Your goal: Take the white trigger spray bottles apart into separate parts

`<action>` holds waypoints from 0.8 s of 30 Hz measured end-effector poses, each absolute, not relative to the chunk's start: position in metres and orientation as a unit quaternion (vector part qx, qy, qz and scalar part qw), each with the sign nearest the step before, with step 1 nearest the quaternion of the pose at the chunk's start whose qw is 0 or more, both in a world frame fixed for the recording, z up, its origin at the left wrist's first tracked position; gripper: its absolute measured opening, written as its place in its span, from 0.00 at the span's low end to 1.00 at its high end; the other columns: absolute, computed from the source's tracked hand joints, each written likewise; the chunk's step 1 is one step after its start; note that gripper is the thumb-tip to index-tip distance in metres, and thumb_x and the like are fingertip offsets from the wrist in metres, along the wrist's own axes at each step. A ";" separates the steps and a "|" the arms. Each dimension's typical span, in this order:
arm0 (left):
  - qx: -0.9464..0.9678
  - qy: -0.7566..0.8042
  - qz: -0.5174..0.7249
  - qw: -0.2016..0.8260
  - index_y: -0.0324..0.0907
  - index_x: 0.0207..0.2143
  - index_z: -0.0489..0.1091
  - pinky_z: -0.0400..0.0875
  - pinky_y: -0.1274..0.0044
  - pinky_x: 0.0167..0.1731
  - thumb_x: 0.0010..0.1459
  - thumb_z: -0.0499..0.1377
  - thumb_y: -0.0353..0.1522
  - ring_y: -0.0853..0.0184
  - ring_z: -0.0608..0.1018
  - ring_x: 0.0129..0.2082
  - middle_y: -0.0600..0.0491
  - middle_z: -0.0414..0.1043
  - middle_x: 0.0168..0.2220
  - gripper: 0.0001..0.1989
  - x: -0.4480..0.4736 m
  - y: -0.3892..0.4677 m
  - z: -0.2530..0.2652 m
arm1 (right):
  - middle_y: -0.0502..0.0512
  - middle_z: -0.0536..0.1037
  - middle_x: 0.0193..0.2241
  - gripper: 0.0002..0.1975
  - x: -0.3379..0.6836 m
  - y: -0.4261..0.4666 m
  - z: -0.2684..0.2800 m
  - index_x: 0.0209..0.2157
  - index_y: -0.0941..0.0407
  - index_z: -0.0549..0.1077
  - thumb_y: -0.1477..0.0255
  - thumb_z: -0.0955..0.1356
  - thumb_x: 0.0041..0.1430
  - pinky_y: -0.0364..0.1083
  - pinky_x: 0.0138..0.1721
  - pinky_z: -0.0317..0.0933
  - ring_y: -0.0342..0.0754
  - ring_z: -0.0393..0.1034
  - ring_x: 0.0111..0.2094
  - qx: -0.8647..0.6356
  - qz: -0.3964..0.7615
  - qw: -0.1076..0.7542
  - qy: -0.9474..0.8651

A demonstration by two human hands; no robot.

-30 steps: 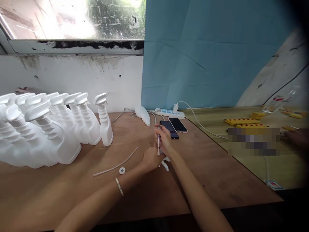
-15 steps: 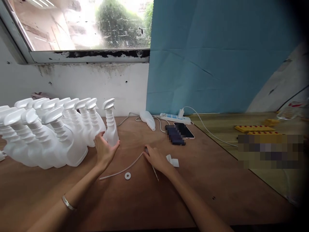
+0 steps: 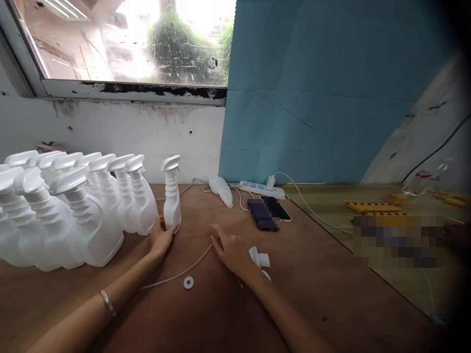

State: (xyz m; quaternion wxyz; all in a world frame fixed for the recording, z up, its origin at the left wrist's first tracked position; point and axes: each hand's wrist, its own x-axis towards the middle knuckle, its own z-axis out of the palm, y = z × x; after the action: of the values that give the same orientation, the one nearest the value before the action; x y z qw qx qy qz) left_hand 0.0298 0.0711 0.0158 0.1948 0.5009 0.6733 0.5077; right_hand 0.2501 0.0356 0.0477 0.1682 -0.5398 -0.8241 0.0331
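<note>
Spray bottle (image 3: 171, 206): 1 standing by itself on the brown worktop (image 3: 162, 326), right of the bottle cluster (image 3: 93, 228). White, upright, long axis near vertical; trigger side of the head faces right.

Left hand (image 3: 162, 239) wrapped low on it: thumb across the near face at the base, fingers round the left side. Bracelet (image 3: 108, 302) x1 on that wrist.

Right hand (image 3: 232, 251): palm down, fingers parted, nothing visibly gripped. Sits at the far end of the thin tube (image 3: 165, 281); can't tell if they touch. Thin rod (image 3: 239, 281) x1 pokes out below the hand, mostly hidden.

Counts: tube x1, curved; washer (image 3: 185, 284) x1, flat, near the tube. Loose sprayer piece (image 3: 263, 260) right of the right wrist; another white bit just below it, partly hidden. Cluster: at least 10 heads, overlap blocks an exact count.

Further out: white bottle-shaped piece (image 3: 220, 190) x1, lying, narrow end toward lower right. Power strip (image 3: 253, 186) x1, one plug (image 3: 271, 183) in it. Phones (image 3: 280, 209) x2, side by side. Yellow blocks (image 3: 375, 208): 2 long ones, maybe more; blurred there.
</note>
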 end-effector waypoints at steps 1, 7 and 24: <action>0.513 0.665 0.505 0.199 0.42 0.35 0.59 0.68 0.69 0.37 0.45 0.58 0.39 0.61 0.74 0.37 0.49 0.69 0.36 0.16 0.028 0.069 0.016 | 0.52 0.74 0.26 0.17 0.249 0.035 0.047 0.53 0.51 0.56 0.66 0.55 0.63 0.45 0.31 0.58 0.49 0.70 0.29 -0.525 0.069 0.224 -0.818; 0.580 0.638 0.484 0.147 0.42 0.33 0.62 0.66 0.69 0.39 0.46 0.57 0.38 0.61 0.72 0.37 0.51 0.65 0.35 0.13 0.028 0.044 0.018 | 0.54 0.68 0.42 0.33 0.242 0.036 0.035 0.55 0.51 0.50 0.65 0.68 0.50 0.44 0.30 0.62 0.44 0.67 0.33 -0.410 0.370 0.464 -0.693; 0.818 0.328 0.406 -0.241 0.54 0.46 0.66 0.63 0.63 0.46 0.48 0.60 0.38 0.58 0.67 0.46 0.49 0.65 0.44 0.20 -0.009 0.026 0.026 | 0.48 0.74 0.30 0.14 0.249 0.047 0.048 0.31 0.52 0.66 0.57 0.67 0.47 0.43 0.30 0.67 0.45 0.71 0.32 -0.386 0.520 0.701 -0.299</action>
State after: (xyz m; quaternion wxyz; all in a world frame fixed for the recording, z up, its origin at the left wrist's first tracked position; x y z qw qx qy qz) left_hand -0.0091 0.0260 0.0261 -0.2410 0.8183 0.3280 0.4059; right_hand 0.2494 0.0474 0.0482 0.7008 -0.3862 -0.2988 0.5200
